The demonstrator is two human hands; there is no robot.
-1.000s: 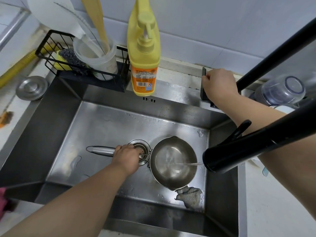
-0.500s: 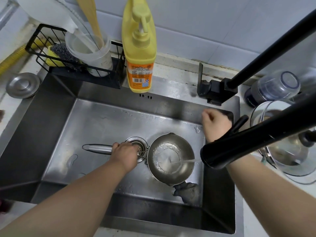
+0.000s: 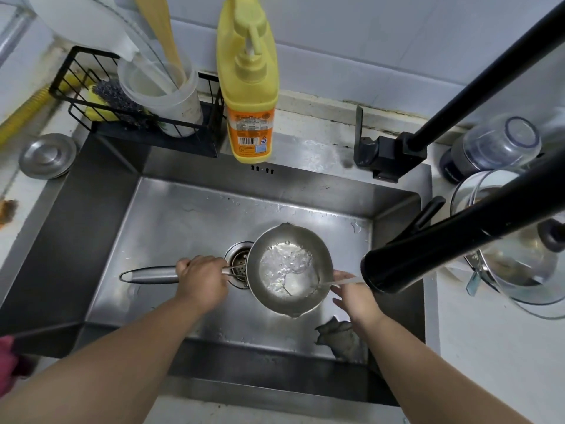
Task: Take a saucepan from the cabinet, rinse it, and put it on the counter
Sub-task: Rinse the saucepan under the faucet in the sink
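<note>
My left hand (image 3: 203, 281) grips the pan (image 3: 289, 267) in the wet sink (image 3: 171, 221); my right hand (image 3: 356, 296) is open beside it, and a rag (image 3: 339, 333) is half hidden.

Left hand (image 3: 202, 281) is covering the middle of the pan (image 3: 289, 269) handle. Pan is hiding the 3 o'clock side of the drain (image 3: 238, 262). Faucet (image 3: 464, 237) spout is blocking part of the glass lid (image 3: 519, 258) and running off the frame at 3 o'clock. Right hand (image 3: 356, 296) is overlapping the rag (image 3: 339, 335). Bottle (image 3: 249, 96) label print is reading too small. Red object (image 3: 7, 359) is being cut off at 8 o'clock, unidentifiable.
</note>
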